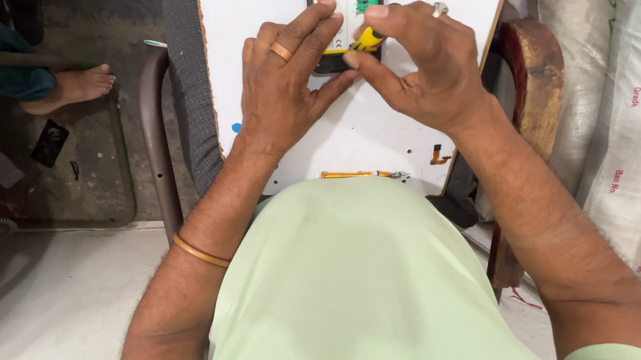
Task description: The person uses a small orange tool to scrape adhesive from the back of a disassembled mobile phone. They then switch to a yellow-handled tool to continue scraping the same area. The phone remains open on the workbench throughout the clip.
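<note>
An opened phone (344, 2) lies on a white board (266, 10), its insides facing up. My left hand (283, 82) rests flat over the phone's lower end, fingers pressing on it, a ring on one finger. My right hand (418, 64) pinches a small yellow-handled screwdriver (367, 40) whose tip points down at the phone. The lower half of the phone is hidden under both hands.
An orange tweezer-like tool (360, 175) and a small flex part (439, 155) lie on the board's near edge. Stuffed white sacks (640, 117) stand at the right. Another person's bare foot (79, 86) rests on the floor at left, beside a dark metal chair frame (154, 133).
</note>
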